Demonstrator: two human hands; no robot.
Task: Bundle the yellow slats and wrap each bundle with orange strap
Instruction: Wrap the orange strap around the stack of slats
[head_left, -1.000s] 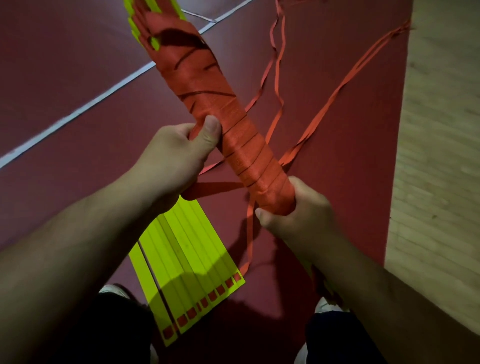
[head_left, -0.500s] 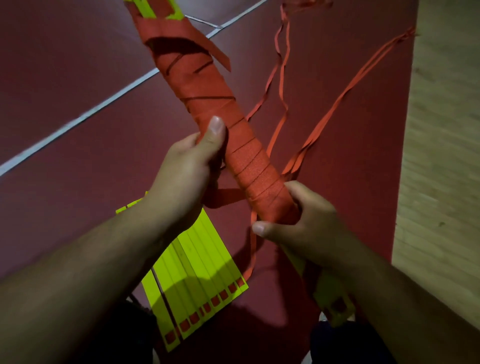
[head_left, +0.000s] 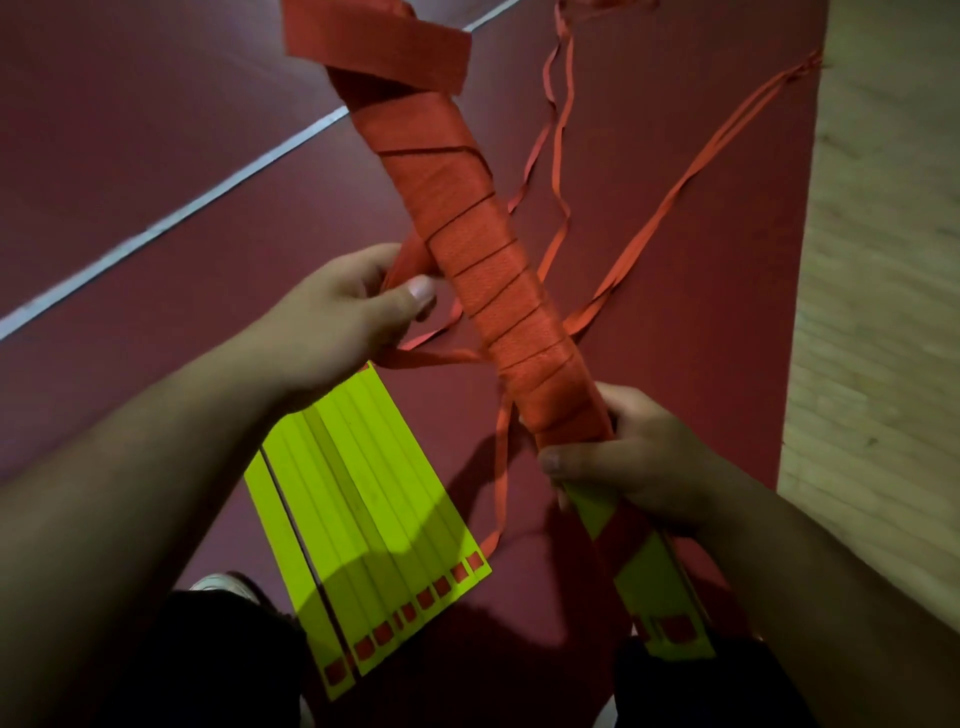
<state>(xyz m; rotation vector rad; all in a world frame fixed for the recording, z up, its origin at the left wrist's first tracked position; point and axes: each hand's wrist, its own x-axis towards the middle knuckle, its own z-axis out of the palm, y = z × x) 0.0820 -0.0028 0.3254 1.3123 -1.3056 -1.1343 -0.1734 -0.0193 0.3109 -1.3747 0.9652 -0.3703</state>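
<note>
The bundle (head_left: 467, 218) runs from the top centre of the frame down to the lower right and is held in the air above the floor (head_left: 156, 130). Most of its length is already covered with close turns of strap (head_left: 540, 364). Only the near end, at the lower right, shows bare yellow, with one loose turn across it. The right hand (head_left: 639, 457) has its fingers curled round the bundle just below the last tight turn. The left hand (head_left: 337, 327), at centre left, pinches the free strap between thumb and fingers, just beside the bundle. More strap lies in long loops on the floor at the upper right. I judge this bundle nearly finished: a few turns and the fastening of the end are left. A row of loose slats (head_left: 363, 493) lies flat at lower centre, so at least one more bundle is not yet made.
</note>
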